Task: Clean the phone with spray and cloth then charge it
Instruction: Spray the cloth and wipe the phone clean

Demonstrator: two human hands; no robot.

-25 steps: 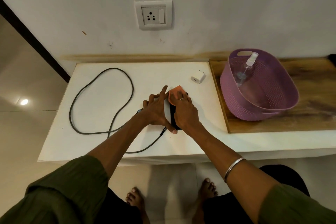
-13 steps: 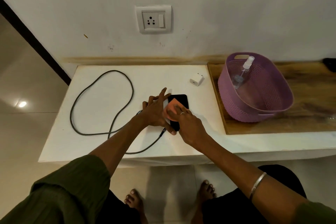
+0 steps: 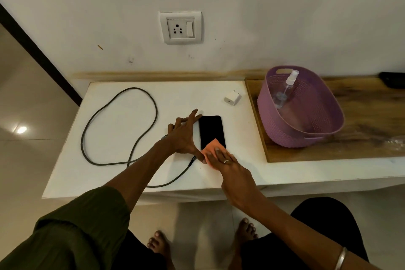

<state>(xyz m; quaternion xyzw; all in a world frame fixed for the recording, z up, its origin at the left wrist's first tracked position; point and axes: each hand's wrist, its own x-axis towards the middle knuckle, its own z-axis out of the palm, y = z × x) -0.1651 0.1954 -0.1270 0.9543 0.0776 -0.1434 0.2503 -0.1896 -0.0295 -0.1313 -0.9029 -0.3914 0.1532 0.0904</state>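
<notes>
White table top (image 3: 122,173) against a pale wall, wall socket (image 3: 180,28) at 12 o'clock above it, wooden board (image 3: 361,147) adjoining at 3 o'clock. At the centre, right hand (image 3: 230,167) laid flat, fingers extended, pressing an orange cloth (image 3: 211,150) onto the near end of the phone (image 3: 211,130); nothing pinched, cloth simply trapped under the fingertips. Left hand (image 3: 183,136) spread open along the phone's 9 o'clock edge, thumb reaching toward the near corner, steadying rather than gripping. Phone flat on the table, dark screen up, long axis running 12 to 6 o'clock, glass plain black and unlit, near end hidden by the cloth. Compared with half a second ago, cloth drawn down from mid-screen to the 6 o'clock end, leaving far more of the glass exposed; a second ago cloth sat at the far end. Grey cable (image 3: 118,127) looped at 9 o'clock, one end passing just beside the left wrist, plug tip near the phone's near corner. White charger adapter (image 3: 232,98) at 1 o'clock, apart from the phone, unplugged. Purple basket (image 3: 285,133) on the board at 2 o'clock, spray bottle (image 3: 286,90) leaning inside it. Bare table between phone and board at 3 o'clock; front edge of the table close behind the right wrist at 6 o'clock.
</notes>
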